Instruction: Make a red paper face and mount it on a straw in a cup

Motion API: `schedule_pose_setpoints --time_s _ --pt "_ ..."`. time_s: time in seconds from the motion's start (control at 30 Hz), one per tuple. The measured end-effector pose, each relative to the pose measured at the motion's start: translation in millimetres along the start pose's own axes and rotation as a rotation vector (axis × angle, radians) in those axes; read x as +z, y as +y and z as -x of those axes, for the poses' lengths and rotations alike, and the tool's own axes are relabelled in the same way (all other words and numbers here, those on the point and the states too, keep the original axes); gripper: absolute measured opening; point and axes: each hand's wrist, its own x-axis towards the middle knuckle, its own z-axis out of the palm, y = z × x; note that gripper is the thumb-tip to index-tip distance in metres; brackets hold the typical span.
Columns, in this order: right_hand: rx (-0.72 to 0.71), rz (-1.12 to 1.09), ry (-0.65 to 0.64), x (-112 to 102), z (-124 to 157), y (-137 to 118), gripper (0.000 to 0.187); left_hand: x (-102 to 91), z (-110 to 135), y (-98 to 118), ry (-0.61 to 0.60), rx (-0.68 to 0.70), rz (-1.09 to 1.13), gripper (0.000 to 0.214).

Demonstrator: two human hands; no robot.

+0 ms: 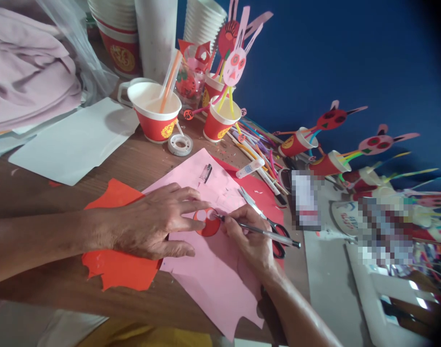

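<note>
My right hand (249, 236) is closed around a clear-barrelled pen (274, 235). Its tip meets a small red paper disc (208, 226) with pink round pieces on it. Fingers spread, my left hand (164, 221) lies flat, its fingertips pressing the disc's left side. Underneath is pink paper (206, 294), with a cut-out notch in its near edge. Orange-red paper (128, 277) lies partly covered by my left hand. The pen's cap (206, 173) rests on the pink sheet. Scissors (280, 231) lie just beyond my right hand, partly hidden by it and the pen.
Red paper cups (155, 120) stand at the back, one beside a tape roll (180, 144). Several cups carry paper animal heads (234, 67). Coloured pipe cleaners or straws (267, 159) lie along the wall near a blurred phone-like object (306, 200). White card (75, 140) lies left.
</note>
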Motion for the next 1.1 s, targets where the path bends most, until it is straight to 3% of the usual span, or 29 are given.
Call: schedule_pose_setpoints --time_s 1.1 --pt "-0.004 -0.007 -0.008 0.3 0.8 -1.6 0.011 1.8 0.4 1.4 0.05 -0.015 0.05 0.032"
